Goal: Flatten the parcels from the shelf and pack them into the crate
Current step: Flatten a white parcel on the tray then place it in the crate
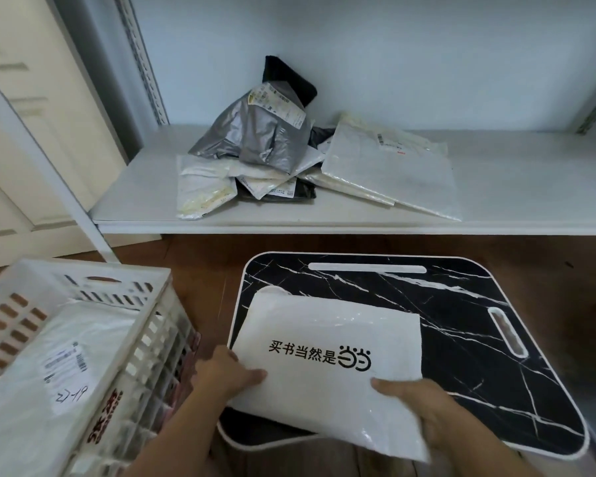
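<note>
Pinching a white parcel (327,359) at its near edge with left hand (226,375) and right hand (427,413), flat over the black marble bench (461,321), crate (83,339) left of that 2-handed grip.

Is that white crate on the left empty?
Not empty. The crate already holds a white parcel with a shipping label lying inside it.

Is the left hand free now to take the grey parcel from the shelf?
Probably not yet. The left hand grips the white parcel on the black marble board, together with the right hand. The grey parcel itself lies uncovered on top of the pile.
</note>
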`<action>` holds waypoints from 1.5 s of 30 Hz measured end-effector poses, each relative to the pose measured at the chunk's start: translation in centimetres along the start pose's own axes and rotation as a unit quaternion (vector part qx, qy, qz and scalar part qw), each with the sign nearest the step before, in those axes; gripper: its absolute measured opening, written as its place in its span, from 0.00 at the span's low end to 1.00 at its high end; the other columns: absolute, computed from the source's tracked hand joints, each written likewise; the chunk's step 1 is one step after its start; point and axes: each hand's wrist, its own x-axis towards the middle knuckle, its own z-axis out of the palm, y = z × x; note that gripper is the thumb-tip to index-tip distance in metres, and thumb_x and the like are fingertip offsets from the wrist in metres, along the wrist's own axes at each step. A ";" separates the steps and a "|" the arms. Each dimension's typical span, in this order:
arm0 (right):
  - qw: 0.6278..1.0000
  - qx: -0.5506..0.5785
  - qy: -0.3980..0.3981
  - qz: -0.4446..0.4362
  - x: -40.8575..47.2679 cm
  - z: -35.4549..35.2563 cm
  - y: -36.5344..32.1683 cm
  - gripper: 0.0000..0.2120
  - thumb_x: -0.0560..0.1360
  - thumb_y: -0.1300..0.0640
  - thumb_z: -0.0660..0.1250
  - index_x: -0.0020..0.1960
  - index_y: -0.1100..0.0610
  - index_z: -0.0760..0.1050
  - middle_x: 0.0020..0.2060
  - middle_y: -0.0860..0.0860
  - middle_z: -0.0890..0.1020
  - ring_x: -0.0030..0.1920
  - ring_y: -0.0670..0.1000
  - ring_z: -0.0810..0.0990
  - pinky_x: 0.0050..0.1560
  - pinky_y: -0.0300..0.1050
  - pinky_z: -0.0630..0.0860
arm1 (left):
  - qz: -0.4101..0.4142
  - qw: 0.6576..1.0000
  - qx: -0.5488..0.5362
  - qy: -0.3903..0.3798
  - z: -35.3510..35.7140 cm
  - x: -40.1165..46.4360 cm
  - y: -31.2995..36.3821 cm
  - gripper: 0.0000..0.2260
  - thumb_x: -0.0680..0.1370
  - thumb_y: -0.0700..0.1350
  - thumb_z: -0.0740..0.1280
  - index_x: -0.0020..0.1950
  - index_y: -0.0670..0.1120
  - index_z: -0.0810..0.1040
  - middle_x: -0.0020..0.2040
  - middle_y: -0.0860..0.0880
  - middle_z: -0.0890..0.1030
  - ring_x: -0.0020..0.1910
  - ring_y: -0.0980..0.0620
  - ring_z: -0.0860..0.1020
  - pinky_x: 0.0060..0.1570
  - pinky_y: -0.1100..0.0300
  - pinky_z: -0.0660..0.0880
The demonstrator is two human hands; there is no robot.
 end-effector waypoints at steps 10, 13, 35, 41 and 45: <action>0.982 0.081 -0.100 -0.138 -4.4 4.9 -7.6 0.22 0.61 0.66 0.75 0.55 0.67 0.79 0.48 0.63 0.84 0.48 0.64 0.84 0.52 0.61 0.79 | -0.053 0.767 -0.635 -0.074 -9.1 -0.5 -2.6 0.27 0.61 0.44 0.81 0.55 0.37 0.77 0.50 0.41 0.82 0.47 0.45 0.81 0.38 0.56 0.81; 0.970 0.095 -0.147 -0.172 -5.7 10.0 -10.0 0.20 0.63 0.65 0.74 0.54 0.65 0.79 0.47 0.60 0.85 0.46 0.61 0.85 0.43 0.54 0.81 | -0.012 0.598 -0.799 -0.053 -13.2 -1.8 -3.2 0.11 0.72 0.40 0.73 0.53 0.40 0.77 0.47 0.42 0.84 0.48 0.46 0.82 0.36 0.50 0.82; 0.628 -0.614 -0.128 -0.460 -2.7 38.8 -7.4 0.34 0.76 0.41 0.63 0.77 0.50 0.54 0.76 0.48 0.57 0.76 0.50 0.53 0.74 0.48 0.55 | -0.144 0.564 -0.810 0.064 -16.4 11.3 -22.4 0.16 0.80 0.34 0.62 0.67 0.38 0.71 0.65 0.37 0.75 0.65 0.35 0.72 0.57 0.36 0.68; 0.493 -0.725 -0.194 -0.440 0.9 42.1 -6.5 0.43 0.74 0.31 0.56 0.79 0.49 0.39 0.77 0.51 0.36 0.74 0.52 0.27 0.74 0.53 0.31 | -0.204 0.601 -0.769 0.077 -10.0 19.3 -24.5 0.15 0.77 0.36 0.67 0.63 0.37 0.73 0.60 0.36 0.78 0.57 0.34 0.77 0.51 0.37 0.73; 0.472 -0.739 -0.206 -0.435 2.8 43.0 -5.3 0.52 0.67 0.23 0.53 0.78 0.48 0.35 0.76 0.51 0.32 0.70 0.52 0.20 0.71 0.58 0.26 | -0.302 0.764 -0.552 0.140 -7.2 20.7 -23.7 0.20 0.75 0.45 0.70 0.61 0.33 0.73 0.58 0.35 0.78 0.55 0.36 0.78 0.57 0.42 0.76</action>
